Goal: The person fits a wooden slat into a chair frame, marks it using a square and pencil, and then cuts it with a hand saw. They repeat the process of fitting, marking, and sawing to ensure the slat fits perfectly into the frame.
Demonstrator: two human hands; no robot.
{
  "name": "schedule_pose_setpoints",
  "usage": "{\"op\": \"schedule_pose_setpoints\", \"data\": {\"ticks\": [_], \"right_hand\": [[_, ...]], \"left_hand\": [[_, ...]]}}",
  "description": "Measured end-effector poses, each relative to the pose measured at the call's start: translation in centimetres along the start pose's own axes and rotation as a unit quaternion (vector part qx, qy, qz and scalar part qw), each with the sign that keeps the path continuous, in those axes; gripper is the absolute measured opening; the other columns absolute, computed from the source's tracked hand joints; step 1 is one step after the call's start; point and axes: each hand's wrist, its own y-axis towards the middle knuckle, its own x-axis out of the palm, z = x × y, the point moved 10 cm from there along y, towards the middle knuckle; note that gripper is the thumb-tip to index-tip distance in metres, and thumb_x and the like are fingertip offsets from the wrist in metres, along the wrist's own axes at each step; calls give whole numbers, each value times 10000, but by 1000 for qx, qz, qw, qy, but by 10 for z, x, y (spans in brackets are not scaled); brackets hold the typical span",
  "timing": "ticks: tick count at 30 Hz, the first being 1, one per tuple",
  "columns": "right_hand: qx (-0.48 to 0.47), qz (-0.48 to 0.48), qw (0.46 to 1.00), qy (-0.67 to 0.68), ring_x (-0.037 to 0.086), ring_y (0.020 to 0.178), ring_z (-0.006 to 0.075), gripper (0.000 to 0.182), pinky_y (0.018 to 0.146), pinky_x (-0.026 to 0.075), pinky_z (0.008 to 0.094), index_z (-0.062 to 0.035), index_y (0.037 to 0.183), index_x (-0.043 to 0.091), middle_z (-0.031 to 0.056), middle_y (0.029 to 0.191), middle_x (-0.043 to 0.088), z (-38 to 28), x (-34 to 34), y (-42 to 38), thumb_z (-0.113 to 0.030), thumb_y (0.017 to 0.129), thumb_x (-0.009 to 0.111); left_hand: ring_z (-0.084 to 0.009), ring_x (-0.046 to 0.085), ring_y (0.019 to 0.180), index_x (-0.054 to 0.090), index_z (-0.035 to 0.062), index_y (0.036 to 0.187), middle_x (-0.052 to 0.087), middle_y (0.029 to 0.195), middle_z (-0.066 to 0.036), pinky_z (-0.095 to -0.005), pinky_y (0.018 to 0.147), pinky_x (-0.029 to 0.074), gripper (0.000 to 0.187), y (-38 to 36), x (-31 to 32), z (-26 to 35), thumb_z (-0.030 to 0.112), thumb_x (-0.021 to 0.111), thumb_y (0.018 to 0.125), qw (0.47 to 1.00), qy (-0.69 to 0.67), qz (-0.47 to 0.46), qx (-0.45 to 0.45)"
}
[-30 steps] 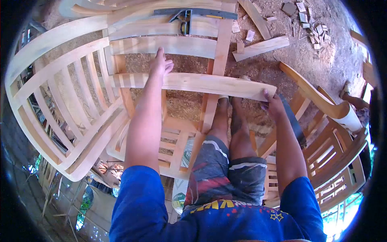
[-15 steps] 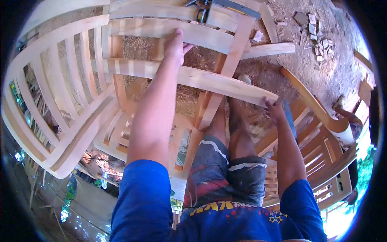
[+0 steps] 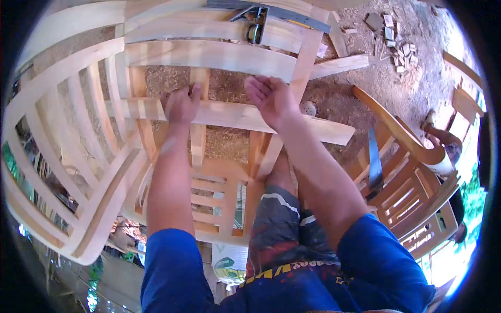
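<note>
A pale, slightly curved wooden slat [image 3: 232,113] lies across the wooden bench frame [image 3: 304,65], its right end jutting past the frame's rail. My left hand [image 3: 180,106] is closed over the slat toward its left end, thumb raised along the far edge. Above the slat's middle, my right hand [image 3: 271,99] is turned palm up with loosely bent fingers and nothing visible in it. Beyond both hands, another wide slat [image 3: 214,56] spans the frame. A combination square [image 3: 255,28] rests on the boards farther back.
A slatted side panel [image 3: 78,125] rises on the left. A handsaw [image 3: 374,161] leans by a wooden chair [image 3: 412,188] on the right. Offcuts [image 3: 404,55] and sawdust lie on the ground. Another person's arm or leg [image 3: 441,136] shows at the far right.
My right hand has let go of the slat's right end and moved left and away from me. My left hand has moved from the farther slat onto the nearer one.
</note>
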Motion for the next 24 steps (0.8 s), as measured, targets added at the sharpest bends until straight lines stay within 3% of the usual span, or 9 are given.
{"op": "schedule_pose_setpoints", "data": {"ticks": [3, 8, 11, 14, 15, 19, 22, 24], "right_hand": [[-10, 48, 977, 206, 619, 1131, 366, 323, 1007, 547, 481, 32, 1082, 588, 206, 1211, 647, 22, 3, 29, -231, 1045, 404], [-23, 110, 942, 317, 544, 1241, 355, 395, 1057, 481, 517, 11, 1186, 548, 198, 1322, 583, 58, -14, 37, -311, 1069, 351], [-9, 113, 927, 358, 534, 1252, 333, 441, 1031, 473, 522, -39, 1249, 523, 159, 1352, 557, 66, 4, 50, -394, 1107, 304], [-30, 153, 923, 353, 571, 1180, 316, 494, 989, 505, 482, -55, 1187, 533, 169, 1317, 562, 75, 18, 63, -466, 1094, 274], [-12, 180, 906, 383, 585, 1212, 321, 524, 1003, 513, 526, -81, 1294, 547, 143, 1358, 575, 81, 20, 69, -502, 1084, 317], [-89, 179, 925, 323, 647, 993, 241, 357, 779, 554, 451, -140, 1178, 636, 64, 1146, 679, 45, 40, 96, -436, 1059, 476], [-127, 119, 926, 334, 667, 905, 223, 313, 656, 568, 432, -154, 1165, 668, 43, 1064, 711, 28, 65, 91, -414, 1051, 536], [-69, 124, 952, 270, 670, 934, 222, 284, 705, 578, 420, -154, 1192, 665, 54, 1086, 706, 49, 55, 96, -360, 1063, 519]], "left_hand": [[-368, 718, 825, 777, 138, 955, 755, 800, -146, -501, 946, 423, 390, -13, 2, 0, 478, 587, 976, 999, -9, 24, 38], [-339, 711, 835, 755, 121, 893, 767, 865, -136, -489, 938, 418, 289, -11, -9, 4, 366, 606, 931, 994, -18, 96, 56], [-324, 713, 871, 761, 124, 916, 769, 897, -125, -493, 942, 416, 278, -7, -5, 2, 353, 603, 920, 997, -18, 62, 51], [-321, 709, 859, 755, 133, 925, 763, 881, -112, -492, 939, 413, 262, -7, -3, 1, 347, 605, 907, 996, -32, 58, 61], [-323, 704, 846, 746, 140, 919, 761, 894, -106, -494, 937, 408, 245, -5, -3, 1, 340, 609, 891, 996, -42, 47, 61], [-309, 698, 845, 728, 144, 905, 754, 903, -93, -484, 940, 389, 204, -7, -6, 4, 318, 625, 873, 993, 16, 75, 86], [-303, 690, 827, 723, 151, 898, 744, 882, -93, -481, 930, 385, 172, -5, -8, 6, 300, 641, 864, 992, -32, 76, 95], [-298, 689, 824, 721, 156, 892, 744, 881, -87, -482, 927, 384, 156, -3, -8, 6, 290, 650, 856, 991, -54, 79, 94]]}}
